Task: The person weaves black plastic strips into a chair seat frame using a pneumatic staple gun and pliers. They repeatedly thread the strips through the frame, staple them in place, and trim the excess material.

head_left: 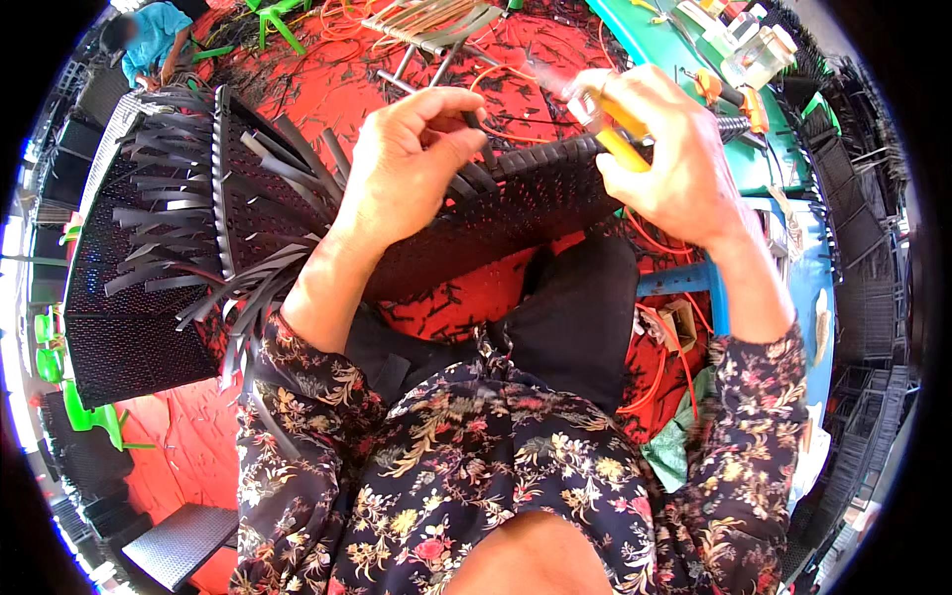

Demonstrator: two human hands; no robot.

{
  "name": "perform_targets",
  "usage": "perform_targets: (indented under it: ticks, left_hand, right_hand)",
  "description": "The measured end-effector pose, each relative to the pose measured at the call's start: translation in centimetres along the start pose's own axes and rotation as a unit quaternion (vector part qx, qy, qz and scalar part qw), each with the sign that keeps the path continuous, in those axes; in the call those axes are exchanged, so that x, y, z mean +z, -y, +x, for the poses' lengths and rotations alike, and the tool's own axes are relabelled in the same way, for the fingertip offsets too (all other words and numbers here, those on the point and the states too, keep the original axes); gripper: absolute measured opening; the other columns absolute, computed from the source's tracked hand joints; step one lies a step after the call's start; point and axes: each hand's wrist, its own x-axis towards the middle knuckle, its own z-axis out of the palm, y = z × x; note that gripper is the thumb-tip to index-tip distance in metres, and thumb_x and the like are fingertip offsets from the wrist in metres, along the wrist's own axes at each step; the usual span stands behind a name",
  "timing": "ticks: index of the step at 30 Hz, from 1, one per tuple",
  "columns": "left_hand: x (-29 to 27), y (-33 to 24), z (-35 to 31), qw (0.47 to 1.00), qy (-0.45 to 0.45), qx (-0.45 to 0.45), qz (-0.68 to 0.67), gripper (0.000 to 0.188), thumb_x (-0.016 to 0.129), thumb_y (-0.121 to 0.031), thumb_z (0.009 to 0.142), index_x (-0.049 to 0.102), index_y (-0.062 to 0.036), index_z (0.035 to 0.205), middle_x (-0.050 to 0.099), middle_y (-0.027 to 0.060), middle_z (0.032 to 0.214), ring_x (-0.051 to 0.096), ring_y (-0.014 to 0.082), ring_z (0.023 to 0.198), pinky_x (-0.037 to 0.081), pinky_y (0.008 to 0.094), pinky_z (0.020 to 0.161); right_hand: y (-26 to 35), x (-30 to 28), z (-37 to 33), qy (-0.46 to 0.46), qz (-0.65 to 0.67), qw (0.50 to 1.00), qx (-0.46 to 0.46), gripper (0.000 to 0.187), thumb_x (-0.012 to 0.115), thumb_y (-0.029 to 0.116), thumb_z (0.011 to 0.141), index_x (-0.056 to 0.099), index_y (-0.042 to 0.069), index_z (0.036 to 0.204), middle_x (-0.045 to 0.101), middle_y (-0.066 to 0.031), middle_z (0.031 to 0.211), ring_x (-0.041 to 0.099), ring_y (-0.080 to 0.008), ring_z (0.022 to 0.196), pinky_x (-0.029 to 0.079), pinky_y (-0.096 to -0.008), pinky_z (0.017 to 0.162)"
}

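My left hand (pixel 402 164) is closed in a pinch on a short black strip end (pixel 473 120), just above the edge of a woven black panel (pixel 531 188). My right hand (pixel 684 154) grips yellow-handled cutters (pixel 622 149); their metal head is smeared by motion and points up and left. The panel stands across my knees, and many loose flat black strips (pixel 178 218) fan out from its left part. Both hands are above the panel's upper rim, a small gap between them.
On the right, a green-topped table (pixel 739 159) bears a clear jar (pixel 762 55) and an orange-handled tool (pixel 754 111). A folding stool (pixel 436 22) stands ahead on the red floor (pixel 327 74), which is strewn with black scraps. Another person (pixel 154 40) crouches at far left.
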Motion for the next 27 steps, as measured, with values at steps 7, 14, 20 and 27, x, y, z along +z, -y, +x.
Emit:
perform_targets:
  ticks: [7, 14, 20, 27]
  left_hand:
    - [-0.3, -0.2, -0.3, 0.998, -0.026, -0.006, -0.055, 0.014, 0.059, 0.005, 0.082, 0.066, -0.0006, 0.093, 0.068, 0.0024, 0.083, 0.061, 0.0063, 0.074, 0.048, 0.0199, 0.068]
    - [-0.3, -1.0, -0.4, 0.997, -0.018, 0.009, -0.073, 0.014, 0.059, 0.007, 0.082, 0.066, 0.0004, 0.092, 0.069, 0.0045, 0.084, 0.063, 0.0074, 0.079, 0.05, 0.0203, 0.072]
    - [-0.4, -1.2, -0.5, 0.999, -0.014, 0.006, -0.03, 0.013, 0.058, 0.007, 0.083, 0.066, 0.0008, 0.091, 0.069, 0.0045, 0.083, 0.062, 0.0064, 0.076, 0.05, 0.0199, 0.069]
    - [-0.8, -1.2, -0.6, 0.989, 0.013, 0.044, -0.141, 0.015, 0.057, 0.01, 0.081, 0.066, 0.0016, 0.089, 0.068, 0.0052, 0.082, 0.062, 0.0074, 0.074, 0.05, 0.0198, 0.067]
  right_hand:
    - [-1.8, 0.6, 0.7, 0.157, -0.104, 0.981, -0.052, 0.035, 0.066, 0.016, 0.064, 0.063, 0.008, 0.097, 0.053, -0.0137, 0.083, 0.056, -0.0314, 0.084, 0.047, -0.0421, 0.073]
    - [-2.0, 0.7, 1.7, 0.188, -0.097, 0.973, -0.094, 0.027, 0.067, 0.017, 0.068, 0.064, 0.009, 0.094, 0.054, -0.0148, 0.084, 0.057, -0.0317, 0.084, 0.047, -0.0418, 0.071]
    - [-2.2, 1.1, 2.4, 0.187, -0.122, 0.964, -0.142, 0.019, 0.065, 0.014, 0.071, 0.061, 0.006, 0.087, 0.054, -0.0151, 0.083, 0.057, -0.032, 0.084, 0.048, -0.0423, 0.071]
    - [-1.9, 2.5, 1.3, 0.097, -0.077, 0.988, -0.094, 0.018, 0.065, 0.013, 0.07, 0.06, 0.005, 0.086, 0.058, -0.0139, 0.078, 0.06, -0.0321, 0.074, 0.049, -0.0417, 0.068]
